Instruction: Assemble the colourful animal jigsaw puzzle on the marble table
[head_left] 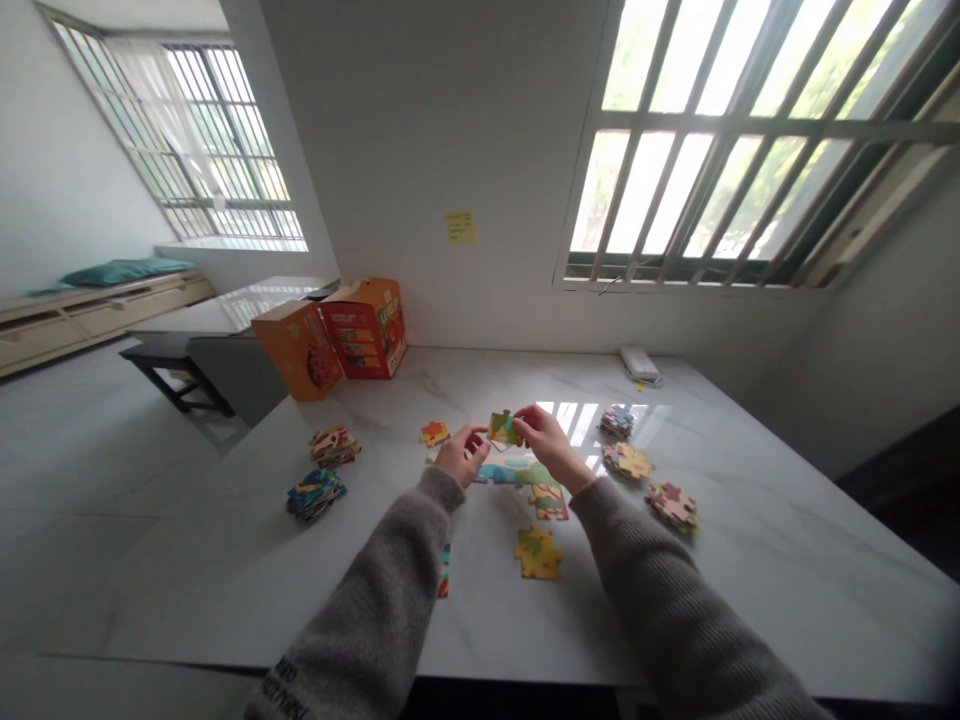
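Above marbled white tabletop (262, 550), right grip (519, 426) pinches green-yellow knobbed puzzle piece (502, 428).

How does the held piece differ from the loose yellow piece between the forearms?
The held piece is raised in the right hand; the yellow piece lies on the table.
The held piece looks mostly green; the yellow piece is mostly yellow with a green patch.
Fingers partly cover the held piece, while the yellow piece is uncovered.
Both are jigsaw pieces with tabs.
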